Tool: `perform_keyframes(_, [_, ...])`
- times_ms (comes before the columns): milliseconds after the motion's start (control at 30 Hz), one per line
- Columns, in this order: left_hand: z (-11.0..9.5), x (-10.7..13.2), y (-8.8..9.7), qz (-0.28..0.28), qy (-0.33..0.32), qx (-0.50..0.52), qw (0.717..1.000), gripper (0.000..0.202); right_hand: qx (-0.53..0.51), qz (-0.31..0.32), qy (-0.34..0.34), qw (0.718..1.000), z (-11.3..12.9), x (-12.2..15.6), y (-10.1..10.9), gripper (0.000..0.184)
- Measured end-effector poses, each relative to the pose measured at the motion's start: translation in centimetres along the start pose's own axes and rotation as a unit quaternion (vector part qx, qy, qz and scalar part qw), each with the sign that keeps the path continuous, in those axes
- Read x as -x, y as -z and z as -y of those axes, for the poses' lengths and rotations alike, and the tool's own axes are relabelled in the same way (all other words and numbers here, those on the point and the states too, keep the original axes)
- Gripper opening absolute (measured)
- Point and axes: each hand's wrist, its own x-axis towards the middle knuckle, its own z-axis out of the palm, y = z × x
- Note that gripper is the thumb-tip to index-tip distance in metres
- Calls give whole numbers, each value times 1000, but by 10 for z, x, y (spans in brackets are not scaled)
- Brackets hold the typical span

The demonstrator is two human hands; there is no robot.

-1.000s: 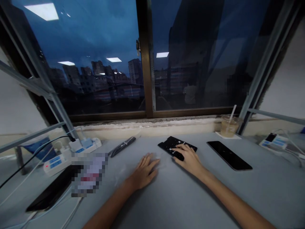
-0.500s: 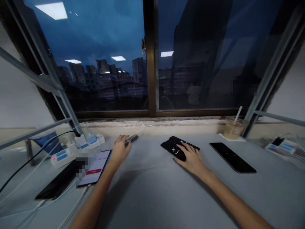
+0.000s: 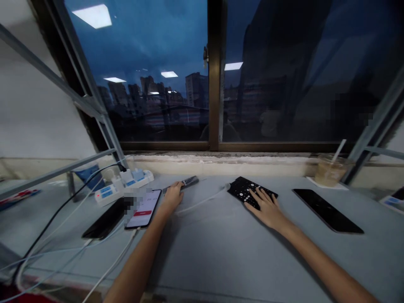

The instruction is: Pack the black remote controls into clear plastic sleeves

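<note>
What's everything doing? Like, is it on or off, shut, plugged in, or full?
Lit phone: screen on, white cable plugged in.
Phone left of it: screen dark, seems plugged in.
Far-right phone: screen dark.
Power strip: red light on, plugs in.
Cup: upright, part full, straw in.
Window: looks shut.
Black dotted pad: under the right hand.
Dark slim item: lying down, left hand on it.

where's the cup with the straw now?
Head view, right side: the cup stands near the window sill, beyond the black phone right of the right hand.
</note>
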Motion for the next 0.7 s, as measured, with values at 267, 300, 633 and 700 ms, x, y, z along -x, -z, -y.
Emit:
perform_keyframes(267, [-38, 15, 19, -33, -80, 70, 994, 27, 35, -17, 7, 999, -10, -3, -16, 69])
perform_keyframes(300, [-45, 18, 20, -13, -115, 85, 990, 27, 39, -19, 7, 999, -11, -3, -17, 69])
perform_keyframes(633, [-84, 48, 27, 116, -203, 80, 969, 58, 32, -30, -10, 999, -8, -5, -12, 74])
perform_keyframes(700, [-83, 47, 30, 138, -208, 76, 965, 49, 16, -49, -11, 999, -5, -5, -9, 74])
